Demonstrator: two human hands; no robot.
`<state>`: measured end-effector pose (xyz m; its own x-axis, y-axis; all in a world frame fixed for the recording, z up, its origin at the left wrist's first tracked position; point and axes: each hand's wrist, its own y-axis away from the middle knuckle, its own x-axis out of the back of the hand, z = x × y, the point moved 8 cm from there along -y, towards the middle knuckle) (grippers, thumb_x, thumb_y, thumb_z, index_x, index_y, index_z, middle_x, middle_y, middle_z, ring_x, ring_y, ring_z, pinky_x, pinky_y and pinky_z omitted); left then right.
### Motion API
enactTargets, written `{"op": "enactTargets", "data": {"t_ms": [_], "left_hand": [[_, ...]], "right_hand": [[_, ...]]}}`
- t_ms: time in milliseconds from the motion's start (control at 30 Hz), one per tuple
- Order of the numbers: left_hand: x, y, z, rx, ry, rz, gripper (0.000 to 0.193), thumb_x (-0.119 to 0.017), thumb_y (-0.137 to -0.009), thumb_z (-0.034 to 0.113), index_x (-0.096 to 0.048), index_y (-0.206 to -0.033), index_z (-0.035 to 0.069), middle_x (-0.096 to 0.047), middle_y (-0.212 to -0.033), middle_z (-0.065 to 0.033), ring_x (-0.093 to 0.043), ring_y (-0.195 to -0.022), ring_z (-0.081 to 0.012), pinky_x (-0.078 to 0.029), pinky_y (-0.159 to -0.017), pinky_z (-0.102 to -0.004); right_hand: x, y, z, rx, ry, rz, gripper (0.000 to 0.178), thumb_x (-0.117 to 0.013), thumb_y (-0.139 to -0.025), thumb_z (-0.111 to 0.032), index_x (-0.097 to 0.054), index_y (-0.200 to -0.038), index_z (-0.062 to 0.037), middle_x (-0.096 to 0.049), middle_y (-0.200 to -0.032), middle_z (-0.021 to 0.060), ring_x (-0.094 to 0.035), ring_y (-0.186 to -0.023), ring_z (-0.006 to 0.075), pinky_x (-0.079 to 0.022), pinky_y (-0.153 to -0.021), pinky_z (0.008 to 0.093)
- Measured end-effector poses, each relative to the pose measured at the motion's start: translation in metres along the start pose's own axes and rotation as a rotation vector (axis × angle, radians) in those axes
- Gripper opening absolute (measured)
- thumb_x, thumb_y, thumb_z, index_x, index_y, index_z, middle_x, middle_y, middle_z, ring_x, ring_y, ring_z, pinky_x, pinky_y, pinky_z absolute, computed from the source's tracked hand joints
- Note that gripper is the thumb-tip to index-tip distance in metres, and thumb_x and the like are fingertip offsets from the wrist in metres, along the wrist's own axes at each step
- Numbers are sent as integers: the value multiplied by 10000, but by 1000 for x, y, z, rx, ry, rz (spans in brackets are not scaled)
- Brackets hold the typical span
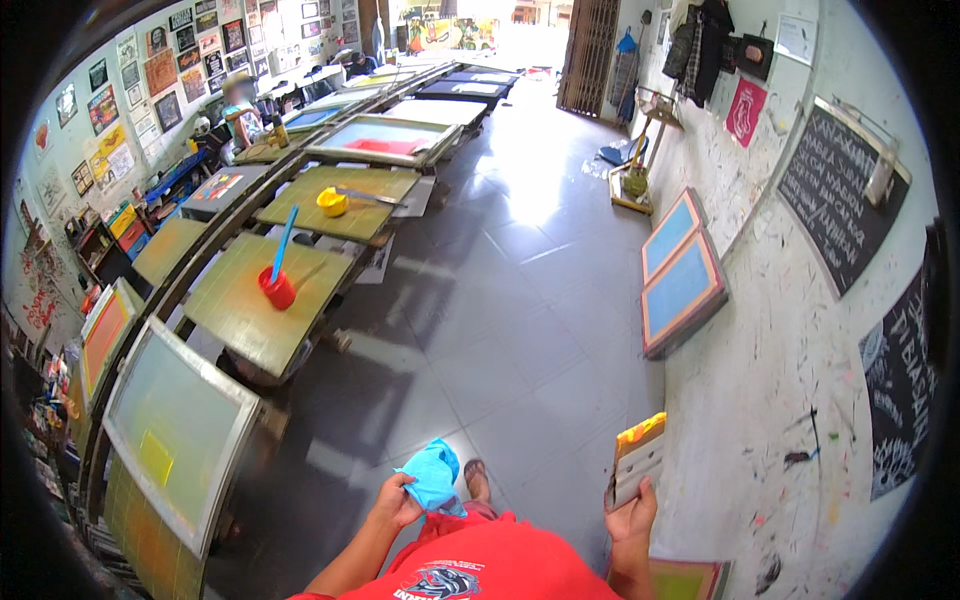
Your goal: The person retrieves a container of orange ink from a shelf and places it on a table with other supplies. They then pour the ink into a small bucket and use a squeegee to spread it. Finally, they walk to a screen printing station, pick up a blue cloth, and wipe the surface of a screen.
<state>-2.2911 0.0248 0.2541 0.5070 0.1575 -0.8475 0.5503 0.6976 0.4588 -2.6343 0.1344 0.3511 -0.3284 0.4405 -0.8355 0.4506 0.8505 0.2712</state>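
Note:
My left hand (398, 503) is closed on a crumpled bright blue cloth (433, 476) in front of my body. Over at the right, beside the wall, my right hand (632, 520) grips a squeegee (637, 466). Its upper edge is smeared with yellow-orange ink, and its grey side has a row of small marks. To the left lies a screen-printing frame (180, 425) with a yellow patch on its mesh, well apart from both hands. A red cup (278, 291) with a blue stick in it stands on a green board.
A yellow tub (332, 203) with a spatula (370, 197) sits on the following board. A frame with red ink (385, 138) lies farther along the table row. Framed screens (685, 275) lean on the right wall. A person (240, 112) is at far left. Grey tiled floor (480, 330) runs between.

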Motion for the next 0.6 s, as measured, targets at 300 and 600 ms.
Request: {"op": "enactTargets", "data": {"t_ms": [300,600], "left_hand": [[-189,-256,99,119,-156,-127,589,-431,-755,132,-272,-1302,-18,-404,-1274,-201,-435,-1173,-354,-313,-1020,-510],[-350,-465,190,40,-175,-203,557,-460,-756,138,-305,-1268,-19,-430,-1241,-183,-450,-1151,-333,-337,-1005,-494]], "right_hand": [[-53,-175,-15,129,-36,69,357,-528,-866,-269,-498,-1197,-136,-596,-1123,24,-589,-983,174,-510,-770,347],[-66,-398,-49,103,-129,76,342,-530,-871,-236,-507,-1186,-107,-595,-1128,65,-591,-1000,181,-516,-781,345]]}}
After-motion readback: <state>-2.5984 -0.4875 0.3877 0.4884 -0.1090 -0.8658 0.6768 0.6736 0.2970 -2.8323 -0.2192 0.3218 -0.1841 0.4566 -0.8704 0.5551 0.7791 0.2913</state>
